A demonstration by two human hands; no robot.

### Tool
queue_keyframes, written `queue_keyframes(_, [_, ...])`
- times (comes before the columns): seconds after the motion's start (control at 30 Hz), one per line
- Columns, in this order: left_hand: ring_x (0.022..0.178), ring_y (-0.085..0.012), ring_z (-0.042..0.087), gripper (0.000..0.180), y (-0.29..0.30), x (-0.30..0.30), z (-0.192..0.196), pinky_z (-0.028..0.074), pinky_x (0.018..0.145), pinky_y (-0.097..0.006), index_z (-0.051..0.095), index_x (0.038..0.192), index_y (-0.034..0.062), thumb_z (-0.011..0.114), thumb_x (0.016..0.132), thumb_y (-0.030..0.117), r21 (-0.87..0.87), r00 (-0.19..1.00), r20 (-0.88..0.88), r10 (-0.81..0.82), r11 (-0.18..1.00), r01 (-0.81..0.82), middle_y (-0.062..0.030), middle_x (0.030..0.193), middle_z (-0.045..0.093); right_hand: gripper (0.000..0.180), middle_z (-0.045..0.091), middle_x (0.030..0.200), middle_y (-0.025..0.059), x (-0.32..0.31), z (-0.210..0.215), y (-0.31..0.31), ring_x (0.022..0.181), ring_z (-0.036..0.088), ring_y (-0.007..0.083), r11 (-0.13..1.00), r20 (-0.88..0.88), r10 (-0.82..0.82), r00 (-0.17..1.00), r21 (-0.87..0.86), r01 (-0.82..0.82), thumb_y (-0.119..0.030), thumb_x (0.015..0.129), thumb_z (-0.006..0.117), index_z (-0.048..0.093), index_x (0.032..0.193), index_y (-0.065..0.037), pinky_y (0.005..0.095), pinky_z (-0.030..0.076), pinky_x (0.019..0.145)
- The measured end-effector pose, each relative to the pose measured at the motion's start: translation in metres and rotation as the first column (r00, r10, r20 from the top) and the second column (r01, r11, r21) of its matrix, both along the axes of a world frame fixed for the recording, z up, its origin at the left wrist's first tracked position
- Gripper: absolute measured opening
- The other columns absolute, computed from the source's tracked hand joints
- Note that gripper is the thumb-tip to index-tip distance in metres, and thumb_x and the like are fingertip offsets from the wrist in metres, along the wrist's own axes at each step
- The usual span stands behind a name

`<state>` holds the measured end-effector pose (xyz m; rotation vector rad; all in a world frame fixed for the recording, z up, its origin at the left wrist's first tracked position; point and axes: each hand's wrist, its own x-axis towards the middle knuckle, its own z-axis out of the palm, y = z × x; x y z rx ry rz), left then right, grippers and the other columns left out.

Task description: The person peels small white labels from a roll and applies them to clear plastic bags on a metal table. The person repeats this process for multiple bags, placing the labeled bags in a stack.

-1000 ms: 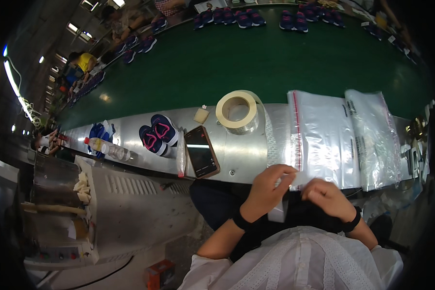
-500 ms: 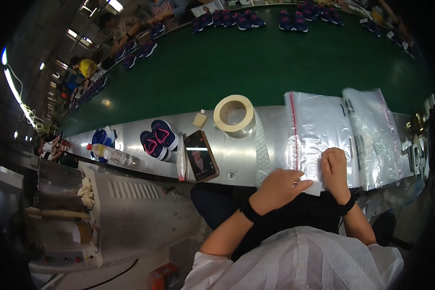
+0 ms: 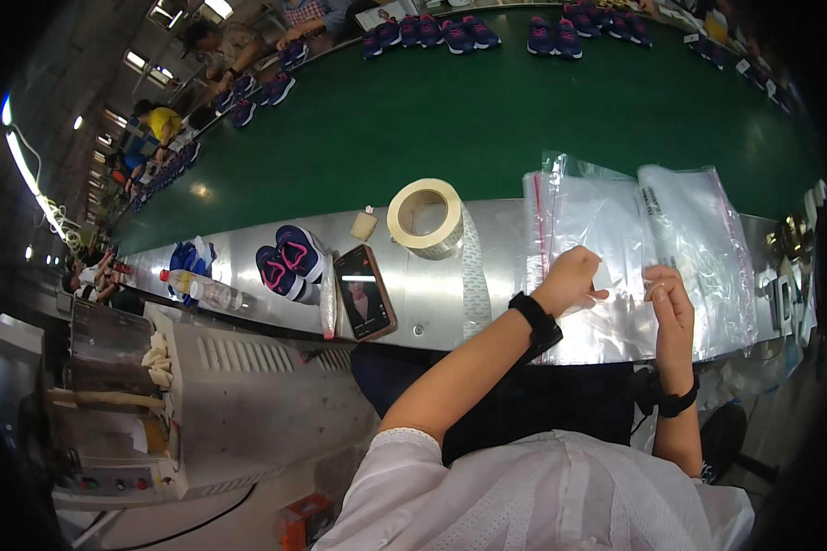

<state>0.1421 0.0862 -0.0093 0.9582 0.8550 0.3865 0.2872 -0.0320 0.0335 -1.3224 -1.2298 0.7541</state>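
A stack of clear plastic bags with a red zip strip (image 3: 579,220) lies flat on the steel bench (image 3: 432,294) in front of me. My left hand (image 3: 570,278) is curled, pinching the top bag near its middle. My right hand (image 3: 668,298) pinches the same sheet a little to the right, fingers pointing up. Both wrists wear black bands. A second pile of clear bags (image 3: 703,234) lies just right of my hands.
Left of the bags stand a roll of pale tape (image 3: 424,216), a phone (image 3: 366,292), a small pair of navy-and-pink shoes (image 3: 289,262) and a water bottle (image 3: 202,292). A green conveyor belt (image 3: 487,119) carries shoes (image 3: 459,32); other people (image 3: 220,41) work along it. A grey machine (image 3: 211,404) stands lower left.
Both hands have come up from the bench's near edge onto the bag stack. They have drawn apart slightly and taken hold of the top bag.
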Motion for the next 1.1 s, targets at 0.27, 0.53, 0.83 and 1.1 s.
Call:
queue_keyframes(0.27, [0.081, -0.0277, 0.065, 0.046, 0.003, 0.001, -0.009, 0.054, 0.062, -0.035, 0.048, 0.110, -0.0052, 0.039, 0.094, 0.037, -0.170, 0.957, 0.190, -0.218, 0.953, 0.250, -0.0180, 0.093, 0.056, 0.024, 0.049, 0.110, 0.0123, -0.025, 0.010, -0.001, 0.099, 0.050, 0.0235, 0.975, 0.233, 0.222, 0.947, -0.040, -0.219, -0.008, 0.078, 0.061, 0.052, 0.099, 0.000, 0.0327, 0.040, 0.086])
queue_keyframes(0.53, [0.080, -0.0281, 0.064, 0.065, -0.025, -0.067, 0.038, 0.056, 0.066, -0.035, 0.032, 0.132, -0.0040, 0.037, 0.094, 0.048, -0.205, 0.973, 0.223, -0.067, 0.972, 0.114, -0.0259, 0.124, 0.047, 0.041, 0.055, 0.102, 0.0126, -0.051, -0.005, -0.016, 0.090, 0.055, 0.0309, 0.992, 0.704, 0.075, 0.706, 0.021, -0.126, -0.007, 0.063, 0.071, 0.058, 0.101, -0.005, 0.0383, 0.047, 0.073])
queue_keyframes(0.83, [0.089, -0.0277, 0.064, 0.036, -0.052, -0.095, 0.011, 0.053, 0.074, -0.035, 0.038, 0.126, 0.0026, 0.041, 0.096, 0.024, -0.146, 0.987, 0.111, 0.116, 0.984, -0.099, -0.0187, 0.106, 0.059, 0.013, 0.057, 0.068, 0.0101, -0.032, -0.010, 0.011, 0.059, 0.057, 0.0253, 0.987, 0.413, 0.111, 0.904, -0.151, -0.053, -0.014, 0.082, 0.059, 0.059, 0.078, -0.002, 0.0327, 0.044, 0.054])
queue_keyframes(1.1, [0.097, -0.0280, 0.062, 0.053, -0.059, -0.104, 0.020, 0.053, 0.079, -0.032, 0.015, 0.140, 0.0005, 0.039, 0.097, 0.020, -0.088, 0.993, 0.094, 0.072, 0.994, -0.064, -0.0224, 0.113, 0.057, 0.028, 0.050, 0.059, -0.0004, 0.146, -0.018, -0.063, 0.051, 0.045, 0.0067, 0.720, 0.224, -0.648, 0.728, -0.131, 0.681, -0.019, 0.092, 0.050, 0.054, 0.069, -0.003, 0.0224, 0.035, 0.047])
